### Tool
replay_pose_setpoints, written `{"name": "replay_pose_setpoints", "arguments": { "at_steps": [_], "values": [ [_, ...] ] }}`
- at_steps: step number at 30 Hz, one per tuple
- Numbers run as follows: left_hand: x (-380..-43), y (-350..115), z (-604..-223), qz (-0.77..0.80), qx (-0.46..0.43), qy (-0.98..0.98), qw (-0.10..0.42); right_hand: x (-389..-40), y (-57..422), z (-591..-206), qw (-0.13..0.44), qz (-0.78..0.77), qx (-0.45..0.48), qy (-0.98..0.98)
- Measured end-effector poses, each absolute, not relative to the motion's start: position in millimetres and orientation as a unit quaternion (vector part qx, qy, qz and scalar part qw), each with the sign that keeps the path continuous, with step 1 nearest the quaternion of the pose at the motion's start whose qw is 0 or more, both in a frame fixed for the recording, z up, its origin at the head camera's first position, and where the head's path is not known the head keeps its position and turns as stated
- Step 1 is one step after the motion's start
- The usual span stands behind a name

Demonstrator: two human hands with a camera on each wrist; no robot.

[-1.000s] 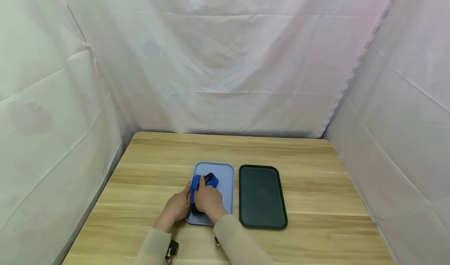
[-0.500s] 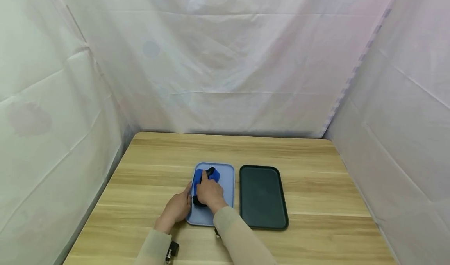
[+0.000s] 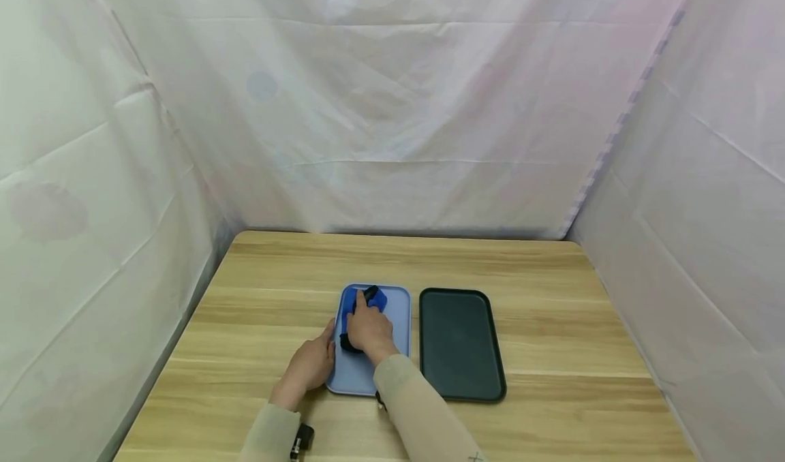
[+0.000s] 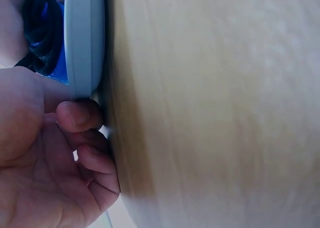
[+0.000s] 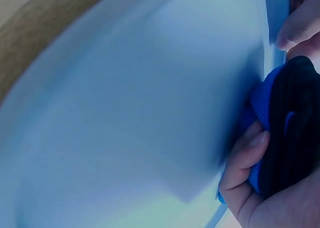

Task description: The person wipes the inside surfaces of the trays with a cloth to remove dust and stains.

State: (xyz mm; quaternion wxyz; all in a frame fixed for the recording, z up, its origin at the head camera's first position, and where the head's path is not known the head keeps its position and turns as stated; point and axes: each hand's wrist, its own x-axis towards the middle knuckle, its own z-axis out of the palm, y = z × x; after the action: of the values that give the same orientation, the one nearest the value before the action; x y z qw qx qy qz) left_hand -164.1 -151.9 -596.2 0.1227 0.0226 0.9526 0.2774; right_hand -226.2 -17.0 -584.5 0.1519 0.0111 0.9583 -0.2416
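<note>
A light blue tray (image 3: 400,322) lies on the wooden table, and a bunched blue cloth with black edging (image 3: 381,301) is on its upper left part. My right hand (image 3: 370,327) grips the cloth from above, its index finger stretched forward along it. In the right wrist view, the fingers (image 5: 242,163) curl round the folded cloth (image 5: 295,138) close over the tray's surface. My left hand (image 3: 311,361) holds the tray's left edge; in the left wrist view its fingers bend in at the rim of the tray (image 4: 85,43).
A dark green tray (image 3: 461,346) lies just right of the blue one, with a narrow gap between. The wooden table (image 3: 264,278) reaches back to white curtains (image 3: 392,108), which stand on three sides.
My right hand has moved the cloth forward, away from the person, and slightly right over the blue tray. My left hand stays at the tray's left edge.
</note>
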Motion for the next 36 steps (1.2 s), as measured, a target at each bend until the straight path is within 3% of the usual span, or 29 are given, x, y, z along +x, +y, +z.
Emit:
{"name": "replay_pose_setpoints", "arguments": {
  "at_steps": [36],
  "values": [
    [-163, -149, -600, 0.270, 0.012, 0.958, 0.097, -241, 36, -570, 0.227, -0.225, -0.017, 0.947]
  ]
}}
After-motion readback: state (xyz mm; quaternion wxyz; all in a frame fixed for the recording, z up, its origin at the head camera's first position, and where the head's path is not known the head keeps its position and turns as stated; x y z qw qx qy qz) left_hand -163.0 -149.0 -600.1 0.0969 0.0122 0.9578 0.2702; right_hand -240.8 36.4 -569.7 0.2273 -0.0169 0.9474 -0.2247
